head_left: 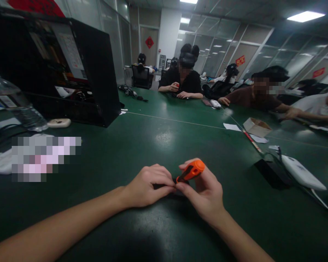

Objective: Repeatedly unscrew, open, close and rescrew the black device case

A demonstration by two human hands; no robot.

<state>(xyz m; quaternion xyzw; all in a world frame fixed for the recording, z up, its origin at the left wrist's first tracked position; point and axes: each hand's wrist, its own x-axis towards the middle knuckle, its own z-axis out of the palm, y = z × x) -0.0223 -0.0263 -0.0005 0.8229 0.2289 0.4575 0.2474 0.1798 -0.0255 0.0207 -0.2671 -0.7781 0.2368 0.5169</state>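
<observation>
An orange-and-black screwdriver (194, 169) is tilted in my right hand (209, 191), with thumb and fingers closed around its handle. Its lower end points down toward my left fingertips; the tip is hidden. My left hand (149, 185) is bent, with thumb and fingers pinched on a small dark flat object (179, 193) lying on the green tabletop (142, 145). Both hands mostly cover that object, so its kind does not show. My fingertips meet around it near the table's front middle.
At left stand an open black computer case (97, 72), a water bottle (19, 98) and a pale oval item (59, 123). A cardboard box (257, 127), a black block (272, 174) and a white device (303, 171) lie at right. Several people sit around.
</observation>
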